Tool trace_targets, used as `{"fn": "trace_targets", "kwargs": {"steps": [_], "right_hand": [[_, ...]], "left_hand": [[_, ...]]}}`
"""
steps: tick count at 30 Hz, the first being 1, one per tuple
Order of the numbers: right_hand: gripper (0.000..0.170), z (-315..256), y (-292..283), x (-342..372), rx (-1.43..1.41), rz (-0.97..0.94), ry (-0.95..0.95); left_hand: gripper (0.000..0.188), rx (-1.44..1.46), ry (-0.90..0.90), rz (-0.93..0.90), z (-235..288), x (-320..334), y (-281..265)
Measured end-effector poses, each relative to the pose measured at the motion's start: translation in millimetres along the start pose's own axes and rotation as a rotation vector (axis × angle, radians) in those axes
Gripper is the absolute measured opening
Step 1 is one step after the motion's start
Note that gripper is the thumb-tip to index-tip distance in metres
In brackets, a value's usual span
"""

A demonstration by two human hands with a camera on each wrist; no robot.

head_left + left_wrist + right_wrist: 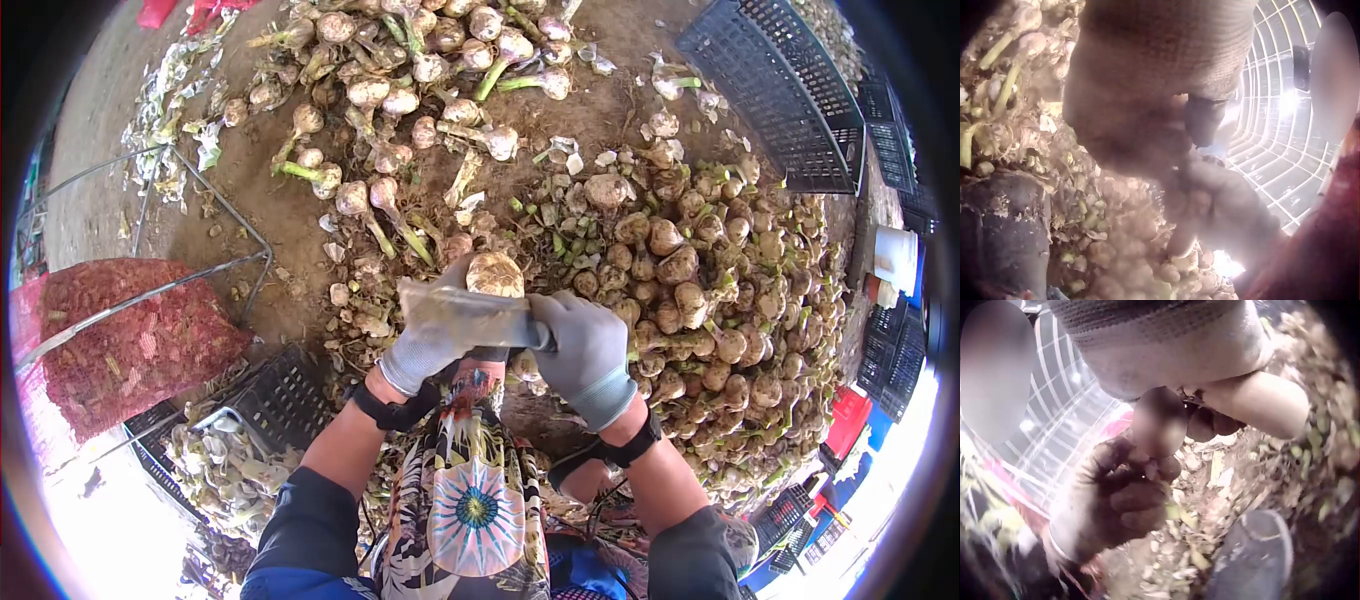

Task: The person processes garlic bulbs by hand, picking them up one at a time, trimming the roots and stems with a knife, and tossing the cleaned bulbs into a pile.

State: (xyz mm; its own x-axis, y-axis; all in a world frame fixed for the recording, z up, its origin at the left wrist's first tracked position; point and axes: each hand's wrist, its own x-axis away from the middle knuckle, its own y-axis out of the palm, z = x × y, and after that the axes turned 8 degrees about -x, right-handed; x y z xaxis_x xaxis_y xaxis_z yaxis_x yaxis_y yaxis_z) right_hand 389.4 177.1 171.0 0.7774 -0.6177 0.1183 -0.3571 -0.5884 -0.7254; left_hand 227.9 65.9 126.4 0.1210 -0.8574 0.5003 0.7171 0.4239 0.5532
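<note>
A garlic bulb (495, 275) with a pale top is gripped by the gloved left hand (435, 325), whose fingers are partly hidden. The gloved right hand (588, 355) curls round the dark handle (541, 335) of a tool; its blurred blade (475, 312) lies across the front of the left hand, just below the bulb. In the left wrist view the left hand (1147, 94) fills the top, with the right hand (1229, 206) below. The right wrist view has the right hand (1172, 356) above the left hand (1110, 503); the bulb cannot be made out there.
A big garlic pile (740, 340) spreads at the right, with stemmed bulbs (400, 100) scattered ahead. At the left are a red mesh sack (140, 340), a metal frame (215, 195) and a black crate (285, 400) beside peelings. Another black crate (780, 90) stands at the upper right.
</note>
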Motion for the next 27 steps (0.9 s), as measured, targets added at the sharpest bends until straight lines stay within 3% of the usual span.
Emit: {"fn": "trace_targets", "kwargs": {"steps": [3, 7, 11, 13, 14, 15, 17, 18, 19, 21, 22, 23, 24, 25, 27], "right_hand": [[0.023, -8, -5, -1, 0.113, -0.033, 0.024], [0.022, 1, 4, 4, 0.049, -0.033, 0.069], [0.02, 6, 10, 7, 0.022, -0.051, 0.126], [0.023, 8, 14, 11, -0.08, -0.003, 0.086], [0.02, 23, 19, 14, -0.093, -0.062, 0.315], [0.02, 46, 19, 13, 0.019, -0.102, 0.532], [0.024, 64, 18, 19, -0.015, -0.081, 0.672], [0.027, 74, 29, 33, -0.3, 0.069, 0.572], [0.027, 70, 24, 28, -0.295, 0.085, 0.567], [0.029, 49, 13, 17, -0.582, 0.009, 0.5], [0.027, 42, 8, 10, -0.523, -0.045, 0.502], [0.027, 33, 1, 2, -0.525, -0.044, 0.5], [0.026, 22, -4, -6, -0.462, -0.068, 0.42], [0.026, 16, -5, -10, -0.4, -0.092, 0.344], [0.034, 20, 0, -9, -0.381, -0.104, 0.265]], "left_hand": [[0.089, -0.156, 0.095, -0.026, -13, 5, -18], [0.098, -0.167, 0.095, -0.048, -15, 9, -28], [0.104, -0.406, 0.096, -0.069, -17, 12, -34], [0.095, -0.505, -0.085, 0.049, -23, 16, -35], [0.084, -0.88, 0.22, 0.007, 12, 13, -11], [0.075, -0.916, 0.241, -0.076, 40, 24, 13], [0.073, -0.848, 0.1, -0.067, 49, 29, 22], [0.069, -0.969, 0.11, 0.007, 52, 24, 25], [0.066, -0.707, 0.066, -0.02, 35, 14, 20], [0.045, -1.031, 0.222, -0.007, 30, 7, 16], [0.045, -1.034, 0.22, -0.003, 28, 5, 13], [0.037, -1.259, 0.341, -0.081, 26, 0, 10], [0.03, -1.482, 0.465, -0.168, 26, -4, 9], [0.03, -1.483, 0.463, -0.175, 27, -5, 9], [0.022, -1.812, 0.72, -0.245, 34, -4, 14]]}}
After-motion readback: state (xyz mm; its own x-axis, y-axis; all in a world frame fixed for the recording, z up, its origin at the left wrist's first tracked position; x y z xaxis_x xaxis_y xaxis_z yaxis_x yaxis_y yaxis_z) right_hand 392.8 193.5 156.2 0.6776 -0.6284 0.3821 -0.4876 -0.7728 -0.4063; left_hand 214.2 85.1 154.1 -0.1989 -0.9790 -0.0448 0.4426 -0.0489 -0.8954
